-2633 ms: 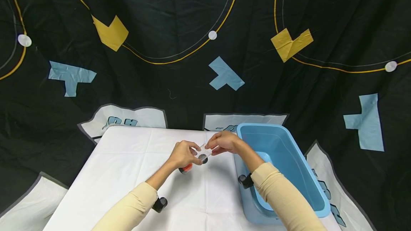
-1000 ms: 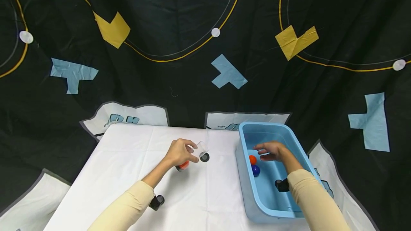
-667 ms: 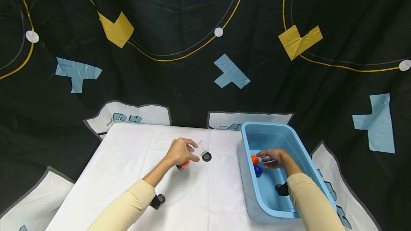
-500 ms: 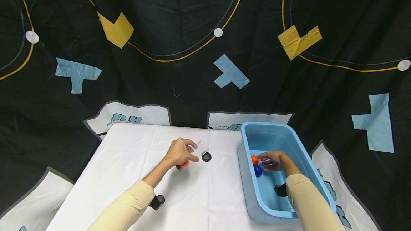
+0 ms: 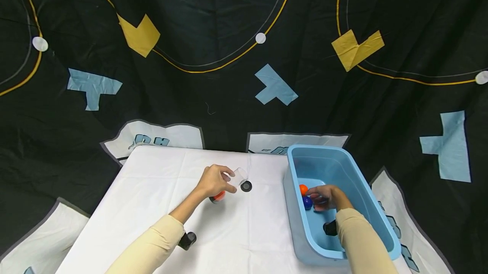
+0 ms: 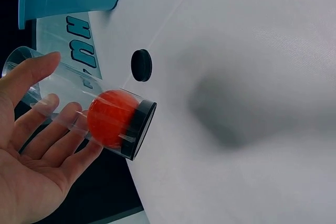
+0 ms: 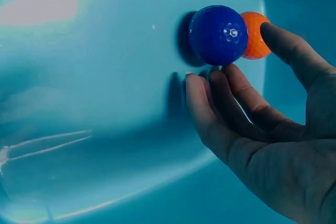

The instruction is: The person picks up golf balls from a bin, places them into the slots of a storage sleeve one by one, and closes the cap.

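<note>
My left hand grips a clear plastic tube between thumb and fingers, tilted above the table. Inside the tube, at its black-capped end, sits an orange ball; the other end looks uncapped. A loose black cap lies on the table by the tube. Down in the blue tub, my right hand has its fingers loosely bent beside a dark blue dimpled golf ball. The fingertips are at the ball's edge, and whether they touch it I cannot tell. Behind it, near the thumb, is an orange golf ball.
A white-covered table carries the tub at its right side. The tub's raised walls surround my right hand. Black wrist cameras sit under both wrists. Behind the table hangs a black cloth with coloured patches.
My right hand has left the tube and gone right into the tub. Lately it has sunk lower, towards the blue golf ball. The left hand keeps holding the tube in nearly the same place.
</note>
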{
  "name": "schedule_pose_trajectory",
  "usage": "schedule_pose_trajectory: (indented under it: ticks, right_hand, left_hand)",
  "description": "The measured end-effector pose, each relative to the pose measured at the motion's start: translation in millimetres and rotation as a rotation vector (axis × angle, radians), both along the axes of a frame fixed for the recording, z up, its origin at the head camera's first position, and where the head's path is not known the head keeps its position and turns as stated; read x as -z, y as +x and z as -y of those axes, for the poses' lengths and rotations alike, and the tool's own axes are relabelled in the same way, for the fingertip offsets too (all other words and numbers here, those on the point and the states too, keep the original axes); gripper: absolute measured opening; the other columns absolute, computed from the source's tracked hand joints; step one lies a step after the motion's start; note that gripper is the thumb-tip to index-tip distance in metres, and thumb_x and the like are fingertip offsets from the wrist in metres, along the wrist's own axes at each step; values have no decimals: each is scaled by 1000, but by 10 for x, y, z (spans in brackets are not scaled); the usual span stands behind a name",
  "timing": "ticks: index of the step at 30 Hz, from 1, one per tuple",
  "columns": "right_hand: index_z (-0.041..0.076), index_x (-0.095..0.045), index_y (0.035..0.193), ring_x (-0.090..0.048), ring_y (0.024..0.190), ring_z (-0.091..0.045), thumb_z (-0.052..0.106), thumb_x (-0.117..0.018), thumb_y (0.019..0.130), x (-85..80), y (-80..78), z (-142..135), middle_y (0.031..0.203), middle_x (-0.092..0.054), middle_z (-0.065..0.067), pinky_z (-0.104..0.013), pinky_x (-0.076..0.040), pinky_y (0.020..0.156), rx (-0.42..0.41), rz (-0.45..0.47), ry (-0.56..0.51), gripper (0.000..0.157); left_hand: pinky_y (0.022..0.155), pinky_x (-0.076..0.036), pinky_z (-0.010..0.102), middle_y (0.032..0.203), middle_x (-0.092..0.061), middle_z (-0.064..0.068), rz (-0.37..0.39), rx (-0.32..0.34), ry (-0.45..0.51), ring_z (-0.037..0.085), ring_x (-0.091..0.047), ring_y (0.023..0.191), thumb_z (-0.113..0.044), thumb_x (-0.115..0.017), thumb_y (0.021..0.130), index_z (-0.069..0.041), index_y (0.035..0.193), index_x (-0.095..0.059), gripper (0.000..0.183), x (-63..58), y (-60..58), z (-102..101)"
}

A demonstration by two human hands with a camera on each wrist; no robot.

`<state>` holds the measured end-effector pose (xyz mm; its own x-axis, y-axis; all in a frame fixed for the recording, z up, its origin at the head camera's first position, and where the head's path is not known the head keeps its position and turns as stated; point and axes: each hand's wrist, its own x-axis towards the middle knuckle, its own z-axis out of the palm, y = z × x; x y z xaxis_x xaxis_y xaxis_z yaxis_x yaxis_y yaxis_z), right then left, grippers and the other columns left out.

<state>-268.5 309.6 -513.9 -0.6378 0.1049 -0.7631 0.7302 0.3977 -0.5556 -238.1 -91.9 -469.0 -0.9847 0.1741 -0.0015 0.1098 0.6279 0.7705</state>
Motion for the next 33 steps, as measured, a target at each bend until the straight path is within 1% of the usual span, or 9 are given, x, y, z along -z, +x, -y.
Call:
schedule_pose_trajectory:
  ticks: [4, 10, 18, 24, 30, 33]
  right_hand:
    - [-10, -54, 127, -68, 77, -20, 24, -68, 95, 35, -2, 12, 97, -63, -19, -32, -59, 89, 18, 41, -16, 49]
    - [-11, -53, 120, -70, 79, -23, 20, -70, 94, 46, 4, 35, 97, -63, -22, -34, -59, 90, 16, 56, -22, 44]
    - [-12, -51, 121, -72, 82, -25, 13, -68, 94, 27, 12, 67, 102, -62, -24, -34, -57, 93, -2, 62, -65, 40]
    - [-12, -49, 120, -72, 82, -25, 10, -65, 94, 38, 12, 67, 102, -60, -23, -34, -56, 94, -6, 73, -91, 38]
    - [-12, -49, 119, -73, 81, -25, 10, -67, 93, 24, 12, 29, 100, -61, -23, -32, -58, 90, -2, 52, -91, 40]
    - [-12, -48, 123, -74, 82, -26, 12, -68, 93, -15, 26, -8, 102, -62, -24, -32, -59, 88, -19, 29, -97, 43]
  left_hand:
    - [77, -58, 36, 86, -77, 4, -6, 11, 0, 18, -71, 82, -16, -95, 62, -14, 96, -79, 38, -1, 8, -3]
    - [76, -58, 35, 87, -77, 5, -12, 16, -4, 18, -71, 83, -15, -94, 62, -13, 97, -79, 38, -12, 15, -1]
    - [76, -58, 34, 86, -77, 5, -1, 3, 2, 18, -71, 83, -15, -95, 61, -14, 96, -79, 38, -15, 13, -3]
    - [74, -57, 34, 85, -77, 4, 0, 3, 0, 17, -70, 81, -15, -95, 62, -13, 96, -79, 38, -1, 16, -7]
    - [74, -58, 33, 87, -77, 5, 4, 6, 1, 18, -71, 82, -15, -94, 62, -12, 97, -78, 38, -8, 24, -1]
    - [74, -57, 33, 86, -77, 4, 5, 4, -1, 17, -70, 81, -15, -94, 62, -13, 96, -78, 37, -10, 22, 6]
